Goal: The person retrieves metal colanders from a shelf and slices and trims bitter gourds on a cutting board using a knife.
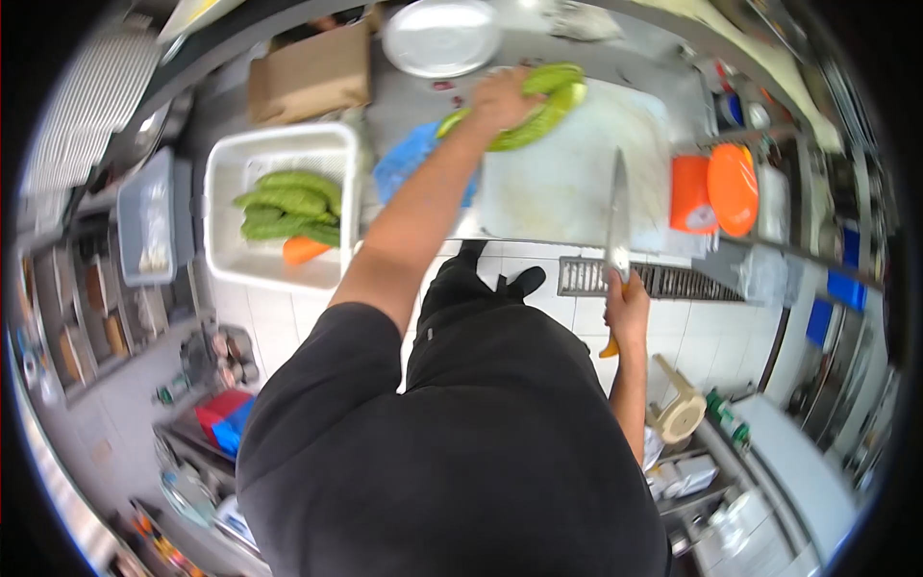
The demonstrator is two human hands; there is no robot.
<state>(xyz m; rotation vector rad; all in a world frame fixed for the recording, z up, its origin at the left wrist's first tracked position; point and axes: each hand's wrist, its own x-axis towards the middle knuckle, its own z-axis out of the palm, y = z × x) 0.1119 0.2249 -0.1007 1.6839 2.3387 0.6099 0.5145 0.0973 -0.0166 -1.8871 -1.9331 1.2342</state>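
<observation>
My left hand (500, 99) covers the green vegetables (540, 122) on the cutting board (538, 197) — its finger closure I cannot tell; my right hand (628, 310) wraps the knife (618, 202), best kept clear while I steady them.

Kitchen interior, bent at the edges by a wide lens. Grey metal tabletop (538, 43) along the top. Floor (274, 317) of pale square tiles, dark joints; slotted metal drain grate (673, 282) set in near the tabletop's front. Left: ribbed pale panel (87, 106), grey-blue tub (144, 229), open shelving (85, 317) with divided bays. Lower right: beige stool (680, 415), green bottle (728, 420) beside it, long pale counter (788, 462). Far right: crowded shelves, blue boxes (844, 288). Light bright, whitish. Windows, if any, indistinguishable; walls mostly hidden behind fittings.
</observation>
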